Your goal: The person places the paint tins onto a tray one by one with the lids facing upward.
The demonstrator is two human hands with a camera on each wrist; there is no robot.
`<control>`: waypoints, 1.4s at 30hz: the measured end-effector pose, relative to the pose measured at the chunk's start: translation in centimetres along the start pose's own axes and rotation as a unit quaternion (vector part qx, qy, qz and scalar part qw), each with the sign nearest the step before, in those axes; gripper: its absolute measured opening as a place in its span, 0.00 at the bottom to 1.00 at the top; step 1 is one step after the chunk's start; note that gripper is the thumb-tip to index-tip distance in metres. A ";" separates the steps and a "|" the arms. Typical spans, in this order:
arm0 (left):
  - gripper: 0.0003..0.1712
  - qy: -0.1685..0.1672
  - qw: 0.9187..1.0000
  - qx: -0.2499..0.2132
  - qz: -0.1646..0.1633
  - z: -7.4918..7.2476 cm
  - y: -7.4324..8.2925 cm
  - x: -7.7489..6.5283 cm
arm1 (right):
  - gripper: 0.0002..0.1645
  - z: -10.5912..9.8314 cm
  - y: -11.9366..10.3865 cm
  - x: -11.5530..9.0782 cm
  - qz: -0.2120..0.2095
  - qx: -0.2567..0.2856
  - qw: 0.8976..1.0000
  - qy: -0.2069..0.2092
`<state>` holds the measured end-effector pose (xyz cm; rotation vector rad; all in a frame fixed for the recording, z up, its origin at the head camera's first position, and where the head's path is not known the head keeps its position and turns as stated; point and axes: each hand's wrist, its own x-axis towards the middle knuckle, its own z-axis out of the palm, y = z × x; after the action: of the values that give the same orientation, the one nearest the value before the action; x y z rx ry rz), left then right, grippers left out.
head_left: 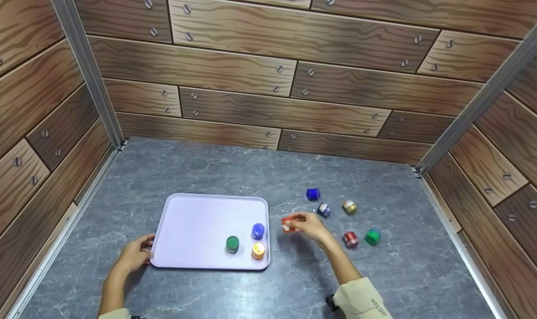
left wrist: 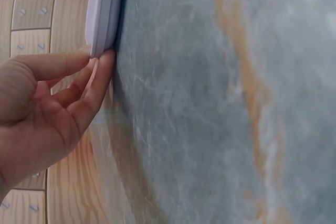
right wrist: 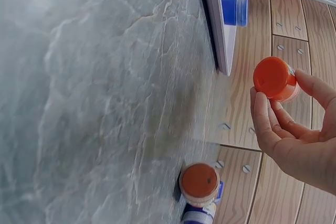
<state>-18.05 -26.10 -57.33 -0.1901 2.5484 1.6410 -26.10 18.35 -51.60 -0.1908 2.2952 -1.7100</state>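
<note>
A lilac tray lies on the grey marbled table. My left hand pinches its near left edge, thumb on one side and fingers on the other, as the left wrist view shows at the tray's corner. Just right of the tray, my right hand holds a small orange-red paint jar between thumb and fingertips, above the table. On the tray's right part stand a green jar, a blue jar and an orange-yellow jar.
Right of my right hand lie several more jars: dark blue, blue with a label, gold, red and green. Wood-patterned walls with metal corner posts enclose the table.
</note>
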 end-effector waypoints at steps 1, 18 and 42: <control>0.31 0.001 1.000 0.003 0.001 0.0 0.1 0.0 | 0.19 0.1 0.3 0.4 0.000 -0.002 1.000 0.001; 0.26 0.015 1.000 0.006 0.017 0.2 0.0 0.1 | 0.19 1.7 0.9 3.5 -0.018 0.018 1.000 0.012; 0.25 0.010 1.000 -0.017 0.019 0.1 -0.2 0.2 | 0.21 5.1 2.6 7.8 -0.119 -0.082 0.988 0.053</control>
<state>-18.18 -26.07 -57.57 -0.1620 2.5550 1.7067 -31.86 12.35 -56.48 -0.4330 2.5839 -1.6740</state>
